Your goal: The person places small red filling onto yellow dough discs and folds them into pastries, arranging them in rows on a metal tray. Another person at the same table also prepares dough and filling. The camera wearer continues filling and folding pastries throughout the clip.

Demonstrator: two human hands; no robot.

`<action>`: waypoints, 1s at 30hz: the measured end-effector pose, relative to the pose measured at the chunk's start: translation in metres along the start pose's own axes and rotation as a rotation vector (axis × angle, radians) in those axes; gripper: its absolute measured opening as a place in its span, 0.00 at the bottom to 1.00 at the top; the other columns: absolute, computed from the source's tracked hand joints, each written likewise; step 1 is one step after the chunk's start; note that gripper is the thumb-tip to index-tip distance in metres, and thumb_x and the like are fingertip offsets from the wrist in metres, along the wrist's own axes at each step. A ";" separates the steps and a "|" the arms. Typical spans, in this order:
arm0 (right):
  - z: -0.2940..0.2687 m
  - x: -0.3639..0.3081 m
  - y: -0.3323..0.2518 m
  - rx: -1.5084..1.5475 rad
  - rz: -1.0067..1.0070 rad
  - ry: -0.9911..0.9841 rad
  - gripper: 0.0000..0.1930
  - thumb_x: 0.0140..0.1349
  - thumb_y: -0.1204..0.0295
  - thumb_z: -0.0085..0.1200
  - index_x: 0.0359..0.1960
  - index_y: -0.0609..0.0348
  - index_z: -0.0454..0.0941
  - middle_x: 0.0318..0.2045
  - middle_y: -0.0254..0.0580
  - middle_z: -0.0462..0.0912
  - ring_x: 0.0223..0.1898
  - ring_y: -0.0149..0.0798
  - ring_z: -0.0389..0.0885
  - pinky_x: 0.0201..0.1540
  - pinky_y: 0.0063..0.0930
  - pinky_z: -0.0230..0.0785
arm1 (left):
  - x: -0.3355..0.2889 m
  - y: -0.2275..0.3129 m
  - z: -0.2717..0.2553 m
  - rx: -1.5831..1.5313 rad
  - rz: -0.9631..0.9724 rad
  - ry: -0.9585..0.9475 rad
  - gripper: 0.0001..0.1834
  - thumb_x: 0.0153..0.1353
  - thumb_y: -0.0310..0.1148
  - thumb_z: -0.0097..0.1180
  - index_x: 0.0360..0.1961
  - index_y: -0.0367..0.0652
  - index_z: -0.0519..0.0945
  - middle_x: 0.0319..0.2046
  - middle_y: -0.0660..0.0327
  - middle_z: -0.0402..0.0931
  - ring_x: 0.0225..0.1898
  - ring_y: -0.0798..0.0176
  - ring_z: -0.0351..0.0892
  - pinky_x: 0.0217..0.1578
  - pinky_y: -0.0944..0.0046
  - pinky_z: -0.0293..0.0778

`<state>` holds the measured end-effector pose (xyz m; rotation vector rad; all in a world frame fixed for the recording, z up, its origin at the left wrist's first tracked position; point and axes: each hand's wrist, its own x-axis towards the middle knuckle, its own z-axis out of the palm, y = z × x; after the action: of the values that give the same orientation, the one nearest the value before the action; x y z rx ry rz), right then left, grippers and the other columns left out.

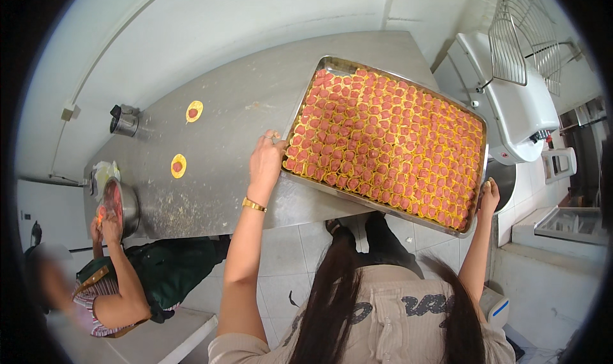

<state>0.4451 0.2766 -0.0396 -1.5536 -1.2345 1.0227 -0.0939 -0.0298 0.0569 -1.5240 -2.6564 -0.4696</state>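
A large metal tray (309,179) is filled with rows of small dumplings (383,144), yellow wrappers around pink meat filling. My left hand (267,159), with a gold bracelet at the wrist, grips the tray's left edge. At its lower right corner, my right hand (490,197) is closed on the rim. The tray sits tilted across the right part of the steel table, its near right corner reaching past the table's front edge. Whether its underside touches the table is hidden. At the tray's upper left corner a strip of bare metal shows.
Two yellow wrappers with filling, one farther (194,112) and one nearer (179,166), lie on the steel table (223,198). At left, a co-worker (128,281) works over a metal bowl (129,207). A dark-lidded metal container (124,121) stands behind; a white mixer (504,102) stands right.
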 end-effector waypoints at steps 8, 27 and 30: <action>0.005 -0.020 -0.012 -0.206 -0.163 0.077 0.18 0.63 0.74 0.50 0.55 0.64 0.72 0.54 0.47 0.73 0.54 0.39 0.73 0.56 0.29 0.65 | 0.003 -0.008 0.013 0.121 0.161 -0.011 0.09 0.48 0.25 0.59 0.32 0.45 0.84 0.48 0.61 0.72 0.47 0.56 0.73 0.42 0.57 0.74; 0.186 -0.103 -0.157 -0.267 -0.573 -0.466 0.12 0.60 0.78 0.52 0.46 0.61 0.77 0.45 0.45 0.76 0.47 0.39 0.77 0.46 0.29 0.73 | 0.001 -0.022 0.002 -0.002 0.303 -0.096 0.03 0.48 0.27 0.57 0.20 0.42 0.81 0.43 0.64 0.73 0.43 0.59 0.72 0.41 0.58 0.70; 0.216 -0.140 -0.163 -0.155 -0.483 -0.712 0.11 0.59 0.78 0.52 0.43 0.59 0.79 0.41 0.44 0.78 0.46 0.41 0.77 0.47 0.33 0.72 | 0.003 -0.021 0.000 -0.008 0.295 -0.119 0.04 0.47 0.27 0.57 0.19 0.42 0.80 0.43 0.64 0.73 0.43 0.59 0.72 0.41 0.58 0.69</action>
<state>0.1736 0.1889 0.0682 -0.9164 -2.0924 1.2052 -0.1130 -0.0373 0.0523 -1.9608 -2.4487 -0.3820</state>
